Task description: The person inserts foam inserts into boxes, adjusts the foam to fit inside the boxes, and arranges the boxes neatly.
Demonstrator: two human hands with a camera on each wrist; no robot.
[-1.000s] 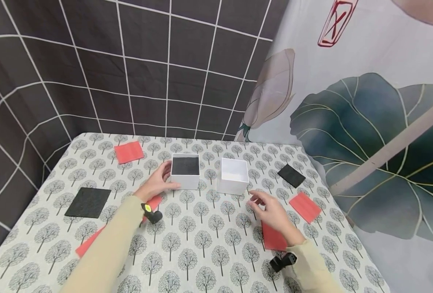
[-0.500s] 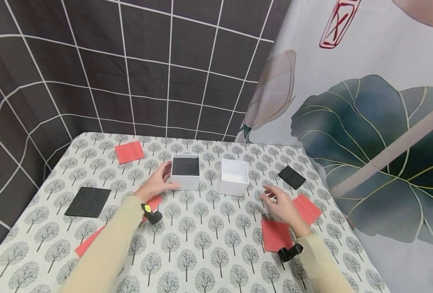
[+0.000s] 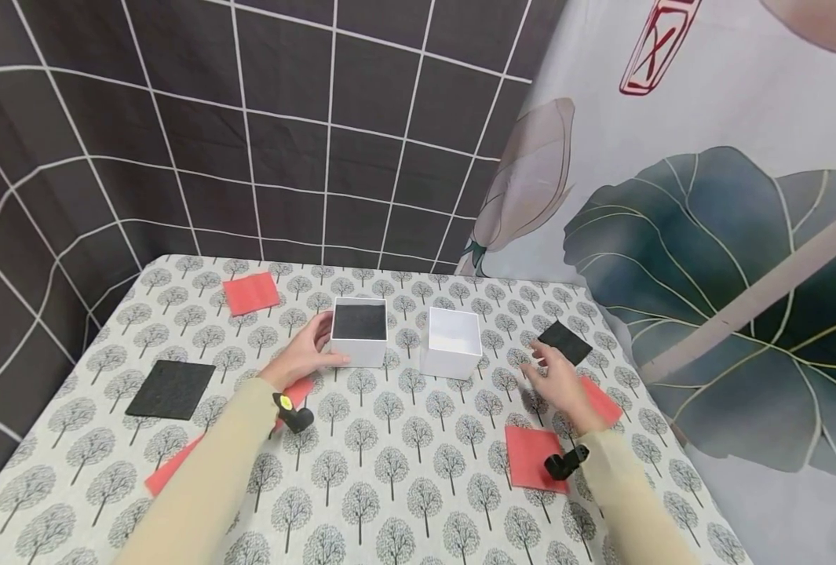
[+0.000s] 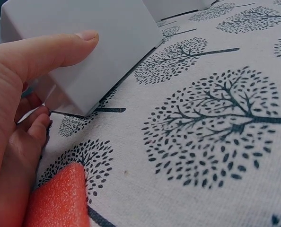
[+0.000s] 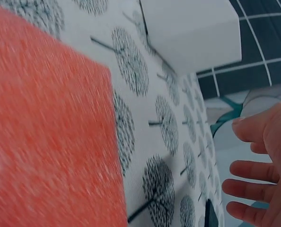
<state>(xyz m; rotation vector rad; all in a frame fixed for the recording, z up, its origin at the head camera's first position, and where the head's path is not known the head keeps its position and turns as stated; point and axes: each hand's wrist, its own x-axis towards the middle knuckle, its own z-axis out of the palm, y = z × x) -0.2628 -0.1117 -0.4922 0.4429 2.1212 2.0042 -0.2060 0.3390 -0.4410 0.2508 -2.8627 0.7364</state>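
Observation:
My left hand (image 3: 308, 353) grips the near left corner of a white open-topped box (image 3: 358, 351). Its thumb lies across the front wall, and the other fingers are at the left side, partly hidden. A black foam sheet (image 3: 359, 322) fills the inside of that box. To its right stands a second white box (image 3: 453, 365) with a pale inside. My right hand (image 3: 557, 380) hovers with loose fingers, holding nothing, just short of a black foam square (image 3: 565, 343). In the right wrist view, the hand (image 5: 268, 175) shows a gap between thumb and fingers.
Red foam sheets lie at the back left (image 3: 251, 293), under my right wrist (image 3: 531, 455) and partly behind my right forearm (image 3: 601, 400). Another red sheet (image 3: 170, 467) is partly covered by my left arm. A larger black sheet (image 3: 171, 390) rests at left on the tree-patterned cloth (image 3: 361, 486).
My right hand has moved right and a little forward, away from the second box toward the black foam square. The left hand has stayed on its box.

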